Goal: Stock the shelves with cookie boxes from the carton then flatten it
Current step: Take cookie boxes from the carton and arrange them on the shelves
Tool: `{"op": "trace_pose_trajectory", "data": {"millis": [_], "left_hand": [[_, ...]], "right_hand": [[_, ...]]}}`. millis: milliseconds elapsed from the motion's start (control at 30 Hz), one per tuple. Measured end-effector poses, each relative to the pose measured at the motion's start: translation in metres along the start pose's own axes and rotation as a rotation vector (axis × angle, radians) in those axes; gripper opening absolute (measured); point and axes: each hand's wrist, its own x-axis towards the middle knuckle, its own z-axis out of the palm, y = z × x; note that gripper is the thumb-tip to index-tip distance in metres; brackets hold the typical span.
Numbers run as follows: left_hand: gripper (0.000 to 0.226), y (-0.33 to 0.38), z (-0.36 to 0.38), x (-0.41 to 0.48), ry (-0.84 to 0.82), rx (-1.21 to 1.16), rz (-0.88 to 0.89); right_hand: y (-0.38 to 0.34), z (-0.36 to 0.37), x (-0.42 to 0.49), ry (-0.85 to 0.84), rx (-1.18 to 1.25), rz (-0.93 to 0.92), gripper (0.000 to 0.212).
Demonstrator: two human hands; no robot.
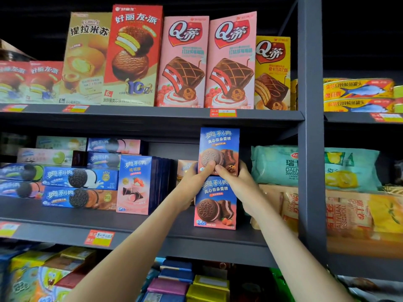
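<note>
Head view, middle shelf.

- Upper cookie box: upright, blue ground with a rust-brown lower half, white characters at the top, a brown embossed sandwich cookie and a cut chocolate cake printed on the front. Its bottom edge meets the top of the lower cookie box; it looks stacked there, but full contact cannot be confirmed behind the fingers.
- Lower cookie box: same design, with pink cream filling and a strawberry in the artwork. It stands upright on the shelf near the front edge.
- Left hand: grips the upper box at its lower left corner, thumb curled over the printed cookie, fingers round the side and hidden behind it.
- Right hand: grips the lower right corner of the same box, thumb on the front face, fingers wrapped round the right side.
- Neighbours: a pink-and-blue box stands to the left with a gap between; a teal bag lies to the right, just beside the grey upright post.
</note>
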Motion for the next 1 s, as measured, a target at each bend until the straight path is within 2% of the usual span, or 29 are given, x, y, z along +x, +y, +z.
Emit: {"op": "trace_pose_trajectory", "data": {"millis": [133, 333, 500, 667, 900, 1000], "left_hand": [[0.045, -0.006, 0.002, -0.001, 0.026, -0.05, -0.021], [0.052, -0.01, 0.001, 0.0, -0.01, -0.218, -0.091], [0.064, -0.002, 0.006, 0.008, -0.023, -0.216, -0.121], [0.063, 0.0, 0.01, 0.008, -0.009, -0.215, -0.119], [0.064, -0.002, 0.016, 0.005, 0.136, -0.173, -0.017], [0.055, -0.002, 0.022, 0.001, 0.233, -0.102, 0.037]], "right_hand": [[0.005, 0.0, -0.003, -0.012, 0.049, 0.001, 0.053], [0.01, -0.003, 0.002, -0.075, 0.206, 0.077, 0.073], [0.003, -0.002, 0.012, -0.011, 0.319, 0.158, 0.094], [0.001, -0.001, 0.013, -0.064, 0.305, 0.169, 0.066], [0.002, -0.001, 0.009, -0.079, 0.268, 0.106, 0.059], [-0.002, -0.002, 0.005, -0.096, 0.284, 0.095, 0.049]]}}
